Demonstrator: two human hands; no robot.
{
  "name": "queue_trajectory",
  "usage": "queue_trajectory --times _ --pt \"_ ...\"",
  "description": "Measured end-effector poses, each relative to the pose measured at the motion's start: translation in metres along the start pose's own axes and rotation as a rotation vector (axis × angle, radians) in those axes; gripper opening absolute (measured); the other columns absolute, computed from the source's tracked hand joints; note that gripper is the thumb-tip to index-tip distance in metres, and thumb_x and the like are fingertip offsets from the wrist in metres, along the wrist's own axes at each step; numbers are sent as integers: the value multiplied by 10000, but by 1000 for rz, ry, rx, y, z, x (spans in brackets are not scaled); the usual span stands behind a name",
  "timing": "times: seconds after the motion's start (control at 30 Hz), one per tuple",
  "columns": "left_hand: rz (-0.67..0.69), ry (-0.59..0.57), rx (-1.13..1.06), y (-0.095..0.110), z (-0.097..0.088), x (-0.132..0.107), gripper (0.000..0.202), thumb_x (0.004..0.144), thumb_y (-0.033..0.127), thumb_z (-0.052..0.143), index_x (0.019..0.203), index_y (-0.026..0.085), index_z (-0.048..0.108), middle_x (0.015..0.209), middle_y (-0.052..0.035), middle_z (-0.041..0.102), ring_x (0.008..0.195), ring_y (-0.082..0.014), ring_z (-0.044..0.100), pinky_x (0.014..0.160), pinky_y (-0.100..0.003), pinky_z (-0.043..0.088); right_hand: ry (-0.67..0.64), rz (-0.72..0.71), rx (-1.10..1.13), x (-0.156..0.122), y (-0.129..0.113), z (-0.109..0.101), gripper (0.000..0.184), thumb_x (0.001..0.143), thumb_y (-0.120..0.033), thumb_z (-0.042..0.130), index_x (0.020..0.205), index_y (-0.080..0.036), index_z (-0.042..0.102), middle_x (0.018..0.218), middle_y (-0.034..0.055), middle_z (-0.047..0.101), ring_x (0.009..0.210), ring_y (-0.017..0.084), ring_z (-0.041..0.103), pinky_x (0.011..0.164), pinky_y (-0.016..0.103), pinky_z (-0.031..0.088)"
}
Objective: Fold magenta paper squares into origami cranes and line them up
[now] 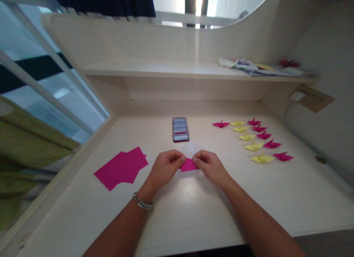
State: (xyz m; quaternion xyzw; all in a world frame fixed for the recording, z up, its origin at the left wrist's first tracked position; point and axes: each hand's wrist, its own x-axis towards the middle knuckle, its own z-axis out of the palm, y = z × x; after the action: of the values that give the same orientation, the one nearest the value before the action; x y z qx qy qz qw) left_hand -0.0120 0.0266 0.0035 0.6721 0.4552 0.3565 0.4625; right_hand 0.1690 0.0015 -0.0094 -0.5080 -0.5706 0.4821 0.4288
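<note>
Between my two hands is a small folded piece of pink origami paper (pixel 189 165), just above or on the desk. My left hand (pixel 167 165) pinches its left edge between thumb and fingers, and a chain bracelet circles that wrist. At the right edge, my right hand (pixel 209 164) pinches it the same way. Part of the paper is hidden behind the fingertips. Flat pink sheets (pixel 121 168) overlap in a pile on the desk to the left of my left hand.
A phone (pixel 180 129) lies beyond my hands. Several folded yellow cranes (pixel 254 146) and pink cranes (pixel 272 144) stand in rows at the right. Papers (pixel 249 67) rest on the shelf (pixel 155 70). A cable runs from the wall socket (pixel 313 98).
</note>
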Motion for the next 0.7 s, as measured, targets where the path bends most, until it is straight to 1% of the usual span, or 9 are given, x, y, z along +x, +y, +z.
queue_trajectory --times 0.07,0.2,0.27,0.4,0.47,0.57,0.67,0.7 --pt "17 -66 62 1 1 -2 161 767 284 581 707 166 674 609 -2 619 546 -120 509 519 -223 384 -11 -12 -120 -2 0 1 128 791 -270 564 744 -159 606 656 -9 578 603 114 498 560 229 378" --pt "92 -180 205 4 -3 -5 159 736 205 549 706 184 704 605 3 635 538 -116 506 504 -212 360 -84 -69 -331 -6 -5 -4 118 805 -218 531 755 -164 624 655 -6 593 604 115 492 563 230 352" --pt "94 -223 224 6 -6 -6 179 724 178 530 698 181 708 595 2 639 534 -118 520 506 -213 364 -105 -75 -368 -8 -10 -7 122 804 -208 527 745 -166 625 651 -7 593 601 115 488 559 228 342" --pt "52 -275 209 8 -12 -6 179 713 163 526 684 176 703 577 -2 646 536 -127 552 514 -216 384 -126 -46 -342 -9 -14 -14 135 800 -226 531 726 -166 628 660 -3 594 614 119 493 556 226 342" --pt "16 -263 187 8 -17 -4 162 712 172 539 670 173 696 569 -5 642 529 -128 556 510 -218 391 -108 -35 -303 -8 -12 -20 146 794 -249 540 712 -164 626 651 -5 589 606 119 487 554 229 344" --pt "-48 -172 99 5 -22 0 124 717 195 572 685 167 688 558 -9 632 525 -130 563 508 -222 412 -1 -2 -185 -3 -5 -28 192 778 -314 568 677 -156 610 609 -13 557 572 114 469 546 237 353" --pt "-76 -62 -65 3 -17 3 123 748 244 598 713 158 679 616 -31 653 577 -140 596 571 -247 469 131 49 -9 3 1 -28 254 753 -393 607 696 -145 614 567 -16 535 538 113 469 531 243 377" --pt "-84 -57 -112 3 -12 2 136 756 269 610 758 154 684 663 -43 671 602 -147 611 595 -261 485 175 68 48 4 1 -26 273 735 -415 626 710 -143 619 580 -8 552 539 115 481 531 245 396"
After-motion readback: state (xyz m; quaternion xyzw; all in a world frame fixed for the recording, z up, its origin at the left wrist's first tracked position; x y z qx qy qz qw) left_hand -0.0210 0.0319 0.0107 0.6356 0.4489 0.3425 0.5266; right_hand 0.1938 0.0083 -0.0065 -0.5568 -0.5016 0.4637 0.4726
